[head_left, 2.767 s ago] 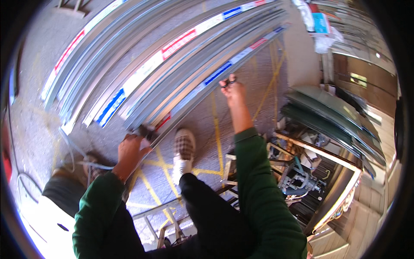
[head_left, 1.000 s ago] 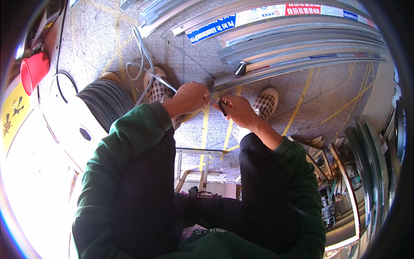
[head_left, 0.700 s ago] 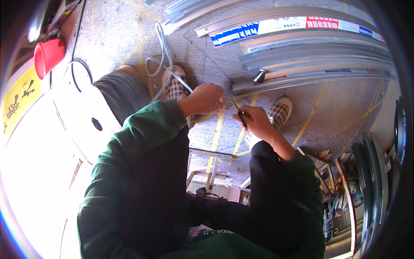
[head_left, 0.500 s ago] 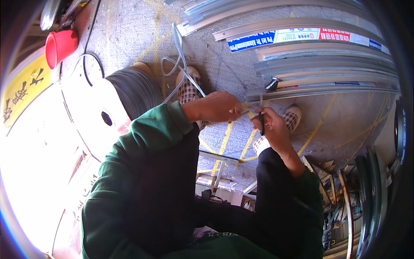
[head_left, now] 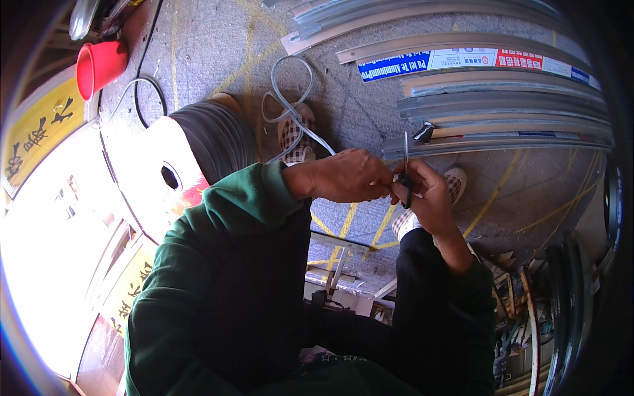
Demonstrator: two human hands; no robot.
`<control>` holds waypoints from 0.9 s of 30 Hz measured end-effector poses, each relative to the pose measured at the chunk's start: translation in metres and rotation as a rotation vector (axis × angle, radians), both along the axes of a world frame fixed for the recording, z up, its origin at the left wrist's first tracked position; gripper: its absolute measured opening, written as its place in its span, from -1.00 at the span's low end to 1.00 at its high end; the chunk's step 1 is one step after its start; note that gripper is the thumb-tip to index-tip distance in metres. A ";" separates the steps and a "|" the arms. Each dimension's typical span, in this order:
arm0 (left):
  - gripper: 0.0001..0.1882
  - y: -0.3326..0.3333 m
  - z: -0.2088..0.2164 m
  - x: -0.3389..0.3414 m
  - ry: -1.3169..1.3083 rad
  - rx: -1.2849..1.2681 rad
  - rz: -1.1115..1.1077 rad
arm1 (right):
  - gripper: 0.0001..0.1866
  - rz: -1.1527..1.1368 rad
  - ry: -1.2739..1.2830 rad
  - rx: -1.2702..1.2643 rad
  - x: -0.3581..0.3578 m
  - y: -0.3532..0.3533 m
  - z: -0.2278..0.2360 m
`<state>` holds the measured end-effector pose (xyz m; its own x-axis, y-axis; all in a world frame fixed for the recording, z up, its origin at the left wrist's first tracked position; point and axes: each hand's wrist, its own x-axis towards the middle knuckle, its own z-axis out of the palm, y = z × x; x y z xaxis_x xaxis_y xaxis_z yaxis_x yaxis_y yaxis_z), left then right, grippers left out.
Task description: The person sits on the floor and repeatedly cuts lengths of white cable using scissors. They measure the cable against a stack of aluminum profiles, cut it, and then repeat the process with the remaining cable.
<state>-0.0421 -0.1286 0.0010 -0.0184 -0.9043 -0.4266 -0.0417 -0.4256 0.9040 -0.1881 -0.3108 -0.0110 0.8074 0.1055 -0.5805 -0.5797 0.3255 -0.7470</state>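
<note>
Little gap now between my left hand (head_left: 350,175) and right hand (head_left: 428,197), apart moments ago. Left grips grey strip (head_left: 322,141) looping over floor (head_left: 350,99); right holds scissors (head_left: 406,179), blades upward. Strip likely within scissors' reach, end hidden.

Left hand (head_left: 350,175) now apparently against right hand (head_left: 428,198)

Grey floor (head_left: 356,92), yellow lines (head_left: 492,193)

Green sleeves (head_left: 224,224) — black trousers (head_left: 281,270) (checked shoes (head_left: 286,131)).
</note>
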 end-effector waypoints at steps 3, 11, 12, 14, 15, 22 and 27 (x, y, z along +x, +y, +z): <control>-0.79 0.006 0.001 0.004 -0.120 -0.069 0.074 | -0.73 -0.016 -0.017 -0.037 0.003 -0.002 0.006; -0.82 0.107 -0.015 0.005 -0.748 0.420 0.405 | -0.77 -0.381 0.018 -0.289 0.004 -0.073 0.015; -0.81 0.119 -0.018 -0.001 -0.693 0.551 0.300 | -0.73 -0.459 0.006 -0.289 0.004 -0.093 0.010; -0.80 0.139 -0.018 -0.012 -0.591 0.589 0.266 | -0.72 -0.621 -0.109 -0.278 0.006 -0.152 0.003; -0.79 0.147 -0.015 -0.014 -0.505 0.625 0.239 | -0.74 -0.826 -0.116 -0.349 0.008 -0.189 0.002; -0.83 0.181 0.038 -0.009 -0.428 0.713 0.655 | -0.61 -1.110 -0.223 -1.018 -0.027 -0.358 0.061; -0.79 0.182 0.060 -0.030 -0.352 0.515 0.756 | -0.52 -0.950 -0.023 -0.614 -0.032 -0.248 0.023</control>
